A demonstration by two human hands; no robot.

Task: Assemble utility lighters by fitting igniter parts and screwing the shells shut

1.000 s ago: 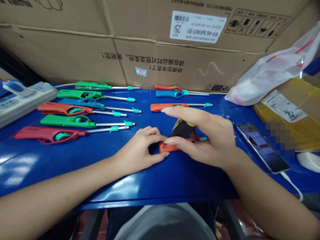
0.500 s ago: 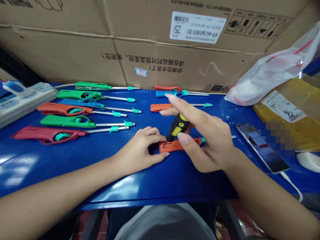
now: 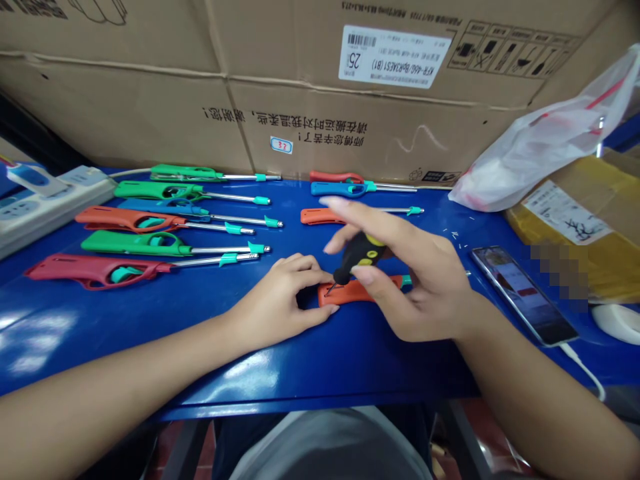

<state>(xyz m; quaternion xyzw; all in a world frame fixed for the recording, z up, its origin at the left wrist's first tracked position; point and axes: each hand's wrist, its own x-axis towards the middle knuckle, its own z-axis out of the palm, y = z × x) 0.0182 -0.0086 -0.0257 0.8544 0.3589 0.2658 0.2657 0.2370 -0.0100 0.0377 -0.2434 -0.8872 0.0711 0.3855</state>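
Note:
An orange long-nosed lighter lies flat on the blue table in front of me. My left hand pinches its handle end and holds it down. My right hand grips a short black-and-yellow screwdriver, tilted, with its tip on the left end of the lighter's handle. The right index finger is stretched out above the tool.
Several more lighters in green, blue, orange and red lie in rows at the left and at the back. Cardboard boxes wall off the back. A phone, a plastic bag and a yellow parcel sit at right; a power strip at left.
My right hand has turned the screwdriver between its fingers, lifting and then lowering its fingers over the handle. The left hand and the orange lighter have stayed in place.

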